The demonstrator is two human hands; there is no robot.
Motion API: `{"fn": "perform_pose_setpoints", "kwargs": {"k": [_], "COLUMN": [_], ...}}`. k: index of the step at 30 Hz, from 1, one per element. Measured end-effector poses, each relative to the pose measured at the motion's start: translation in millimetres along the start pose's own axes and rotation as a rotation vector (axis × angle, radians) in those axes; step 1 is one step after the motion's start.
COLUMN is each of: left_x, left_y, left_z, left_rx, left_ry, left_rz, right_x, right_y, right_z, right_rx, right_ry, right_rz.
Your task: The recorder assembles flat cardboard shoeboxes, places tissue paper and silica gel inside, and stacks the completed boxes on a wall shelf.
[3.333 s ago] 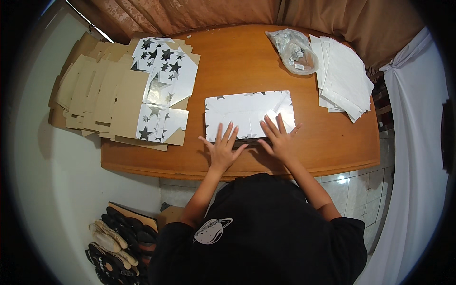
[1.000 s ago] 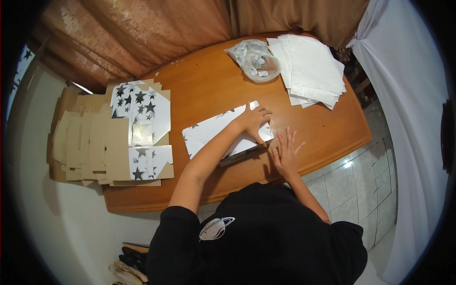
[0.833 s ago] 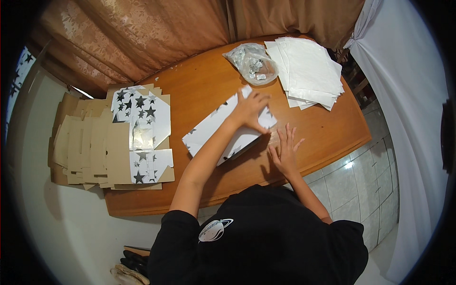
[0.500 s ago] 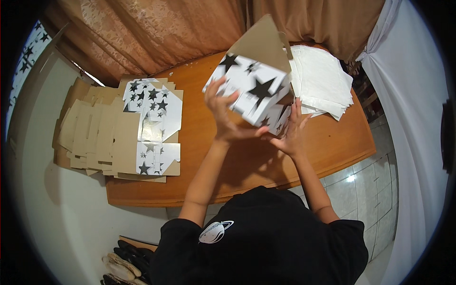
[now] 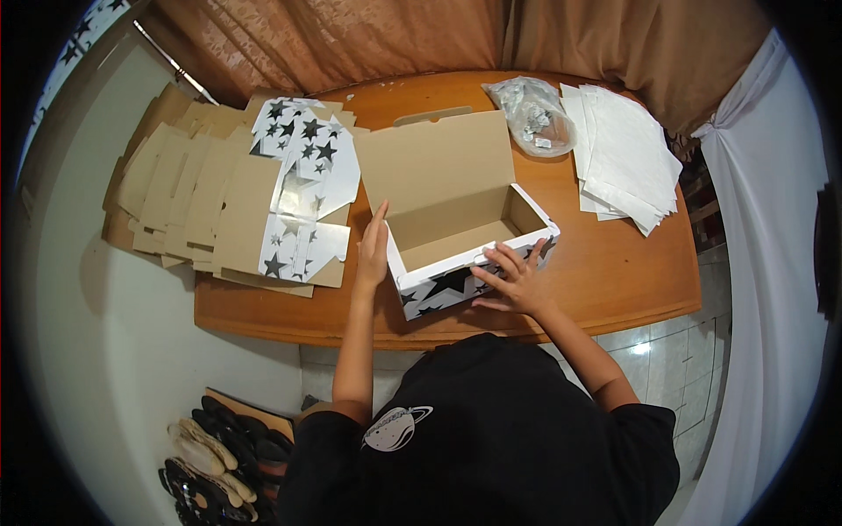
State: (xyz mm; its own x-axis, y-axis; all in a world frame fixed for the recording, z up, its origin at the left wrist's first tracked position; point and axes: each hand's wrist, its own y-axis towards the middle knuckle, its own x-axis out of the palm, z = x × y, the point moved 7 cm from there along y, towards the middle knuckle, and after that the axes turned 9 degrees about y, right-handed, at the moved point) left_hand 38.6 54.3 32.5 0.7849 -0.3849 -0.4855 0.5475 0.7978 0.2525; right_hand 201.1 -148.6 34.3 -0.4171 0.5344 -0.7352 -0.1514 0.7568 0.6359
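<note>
A white cardboard box [image 5: 452, 287] with black stars stands on the wooden table in front of me. Its lid is folded back and its plain brown inside faces up. My left hand [image 5: 374, 248] lies along the box's left side, fingers stretched out. Against the front wall, toward its right end, rests my right hand [image 5: 516, 279] with the fingers spread. Neither hand wraps around the box. Part of the front wall is hidden behind my right hand.
Flattened cardboard boxes [image 5: 206, 197] lie stacked at the table's left. A clear plastic bag [image 5: 531, 114] with small things inside sits behind the box. White sheets [image 5: 621, 162] are piled at the right. Shoes [image 5: 210, 451] stand on the floor at lower left.
The box has come down from the air to the table, turned upright with its lid back. My hands have shifted from holding it up to resting on its sides. The plastic bag is now visible.
</note>
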Motion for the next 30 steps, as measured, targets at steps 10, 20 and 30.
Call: {"fn": "perform_pose_setpoints", "kwargs": {"k": [10,20,30], "left_x": [20.1,17.8,66.1], "left_y": [-15.4,-15.8,-59.7], "left_z": [-59.3,-23.0,28.0], "left_rx": [-0.279,-0.297,0.019], "left_ry": [0.210,0.666,0.907], "left_rz": [-0.075,-0.008,-0.120], "right_x": [31.1,33.7,4.7], "right_y": [-25.5,-17.6,-1.1], "right_z": [-18.2,-33.7,48.7], "right_rx": [0.198,0.183,0.776], "right_ry": [0.127,0.053,-0.328], "right_rz": [-0.251,-0.348,-0.340]}}
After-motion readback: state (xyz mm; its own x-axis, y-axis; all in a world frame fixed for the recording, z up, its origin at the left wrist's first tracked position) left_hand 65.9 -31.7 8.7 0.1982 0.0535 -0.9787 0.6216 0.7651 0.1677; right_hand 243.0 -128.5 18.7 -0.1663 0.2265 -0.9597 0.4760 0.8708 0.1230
